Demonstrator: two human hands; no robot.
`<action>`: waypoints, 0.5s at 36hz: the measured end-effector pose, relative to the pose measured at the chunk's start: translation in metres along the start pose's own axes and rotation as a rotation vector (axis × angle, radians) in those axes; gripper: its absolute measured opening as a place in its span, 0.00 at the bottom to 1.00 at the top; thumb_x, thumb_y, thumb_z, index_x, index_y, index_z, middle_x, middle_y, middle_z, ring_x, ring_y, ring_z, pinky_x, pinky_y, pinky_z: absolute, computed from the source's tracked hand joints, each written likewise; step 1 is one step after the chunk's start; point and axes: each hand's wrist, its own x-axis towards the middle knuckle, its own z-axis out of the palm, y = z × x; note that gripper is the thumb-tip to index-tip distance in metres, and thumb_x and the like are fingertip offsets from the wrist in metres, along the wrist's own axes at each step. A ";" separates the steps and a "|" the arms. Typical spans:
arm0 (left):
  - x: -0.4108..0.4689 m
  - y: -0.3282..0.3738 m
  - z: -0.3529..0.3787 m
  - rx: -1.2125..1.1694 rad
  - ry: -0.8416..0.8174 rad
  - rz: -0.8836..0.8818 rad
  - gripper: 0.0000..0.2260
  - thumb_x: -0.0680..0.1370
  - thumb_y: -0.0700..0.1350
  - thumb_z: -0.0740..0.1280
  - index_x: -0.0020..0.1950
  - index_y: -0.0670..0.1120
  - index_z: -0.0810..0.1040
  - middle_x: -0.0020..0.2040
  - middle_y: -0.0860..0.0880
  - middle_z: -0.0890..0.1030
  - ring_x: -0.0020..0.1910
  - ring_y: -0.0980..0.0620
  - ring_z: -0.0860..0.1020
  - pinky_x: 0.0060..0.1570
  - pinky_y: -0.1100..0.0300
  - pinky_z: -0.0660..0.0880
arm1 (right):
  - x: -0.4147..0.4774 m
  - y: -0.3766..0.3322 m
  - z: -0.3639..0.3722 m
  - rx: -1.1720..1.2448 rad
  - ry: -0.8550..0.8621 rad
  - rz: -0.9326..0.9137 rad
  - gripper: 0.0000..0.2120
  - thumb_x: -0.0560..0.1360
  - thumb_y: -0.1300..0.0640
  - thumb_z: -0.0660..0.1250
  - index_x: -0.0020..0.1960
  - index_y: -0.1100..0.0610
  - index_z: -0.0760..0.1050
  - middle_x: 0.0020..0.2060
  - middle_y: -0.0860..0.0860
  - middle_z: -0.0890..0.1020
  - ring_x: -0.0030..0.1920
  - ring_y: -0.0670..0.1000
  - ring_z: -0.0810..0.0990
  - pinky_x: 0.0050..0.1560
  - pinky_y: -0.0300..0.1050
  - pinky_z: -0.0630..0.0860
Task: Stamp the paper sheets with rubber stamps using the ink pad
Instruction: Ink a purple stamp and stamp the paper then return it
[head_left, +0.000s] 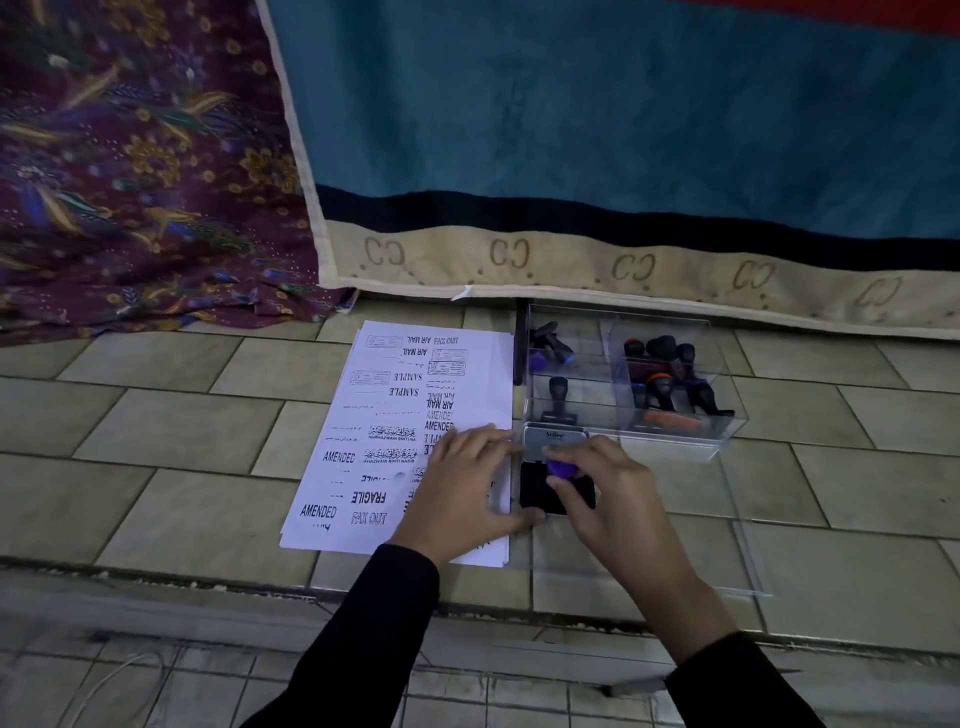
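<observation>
A stack of white paper sheets (395, 436) lies on the tiled floor, covered with several black stamp prints such as AMENDED, FRAGILE and AIR MAIL. Right of it sits the open ink pad (540, 491), black pad facing up, its grey lid (550, 441) raised behind. My right hand (608, 493) holds a purple-handled rubber stamp (562, 468) down on the pad. My left hand (462, 488) rests flat with fingers spread over the sheets' right edge, fingertips touching the ink pad's left side.
A clear plastic box (628, 384) with several black, orange and purple stamps stands just behind the ink pad. Its clear lid (727, 519) lies on the floor at right. A blue mat with beige border (571, 260) and a patterned cloth (130, 182) lie behind.
</observation>
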 end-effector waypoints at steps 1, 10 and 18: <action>0.000 0.000 0.000 0.005 0.002 0.001 0.35 0.65 0.73 0.63 0.66 0.55 0.70 0.67 0.58 0.69 0.70 0.58 0.62 0.71 0.48 0.55 | -0.002 -0.001 0.000 0.000 -0.004 -0.002 0.14 0.68 0.66 0.73 0.53 0.56 0.80 0.43 0.49 0.79 0.42 0.40 0.75 0.47 0.26 0.71; -0.005 0.001 -0.015 -0.312 0.172 -0.155 0.23 0.74 0.65 0.62 0.64 0.56 0.72 0.64 0.62 0.71 0.67 0.63 0.65 0.67 0.59 0.63 | 0.006 -0.003 -0.003 0.038 -0.001 0.033 0.11 0.71 0.63 0.72 0.53 0.57 0.80 0.44 0.50 0.81 0.42 0.45 0.80 0.47 0.40 0.79; -0.010 -0.043 -0.029 0.026 0.306 -0.291 0.12 0.79 0.40 0.61 0.61 0.48 0.75 0.63 0.50 0.76 0.65 0.49 0.71 0.67 0.46 0.65 | 0.027 -0.025 0.022 0.110 -0.035 0.003 0.12 0.72 0.63 0.71 0.55 0.58 0.80 0.49 0.50 0.81 0.43 0.44 0.81 0.49 0.27 0.73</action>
